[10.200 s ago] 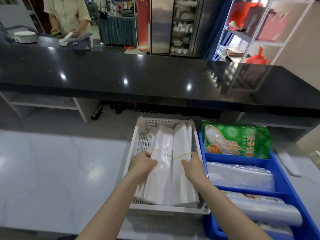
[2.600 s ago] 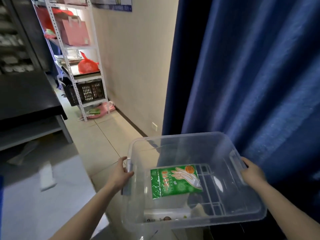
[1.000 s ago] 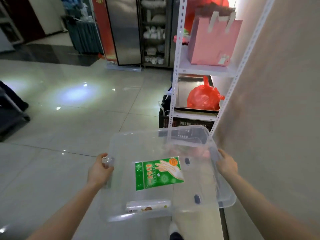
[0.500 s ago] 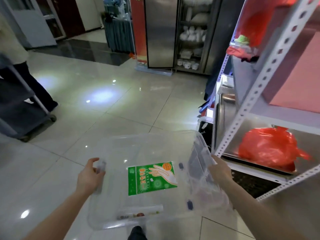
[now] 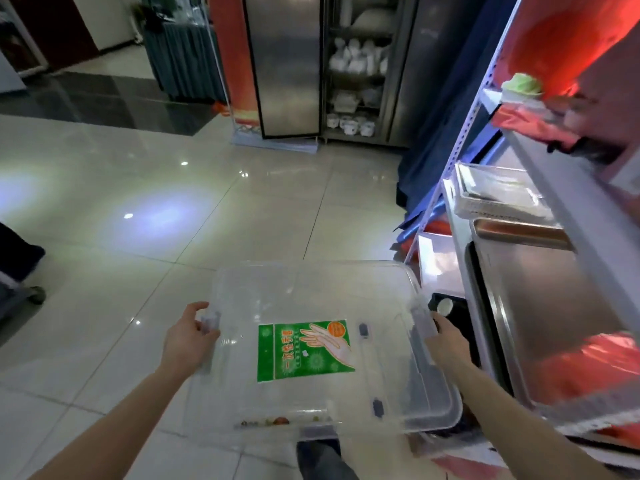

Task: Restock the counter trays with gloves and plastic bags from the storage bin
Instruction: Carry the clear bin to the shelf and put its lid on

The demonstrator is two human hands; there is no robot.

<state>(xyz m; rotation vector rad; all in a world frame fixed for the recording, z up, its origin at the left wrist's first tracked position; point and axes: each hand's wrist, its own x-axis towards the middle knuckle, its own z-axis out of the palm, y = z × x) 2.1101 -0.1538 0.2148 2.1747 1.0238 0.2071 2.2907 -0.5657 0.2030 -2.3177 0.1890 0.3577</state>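
The left hand (image 5: 188, 337) is wrapped around the handle on the left end of the clear bin (image 5: 311, 358), thumb on top and fingers curled under the rim; the right hand (image 5: 446, 344) is clamped the same way on the opposite handle, so each grip is closed on the bin. Holding both ends keeps the wide, shallow tub roughly level and lets it be carried in front of the body, above the floor (image 5: 173, 220), with a shoe (image 5: 322, 459) visible beneath its near edge. Inside, a green glove pack (image 5: 304, 351) lies flat on the bottom near the middle, and a narrow roll (image 5: 277, 420) with a printed label sits against the near wall; lying low and loose, both could slide if the bin tips. The bin looks nearly empty, which suggests most of the stock is already out and this is either a return of the bin or a carry of the remainder. Just to the right stands a metal rack (image 5: 519, 271) with steel trays and red bags (image 5: 595, 362); the bin's right end passes close beside its lower shelf, so clearance on that side needs watching. No counter tray is in view.
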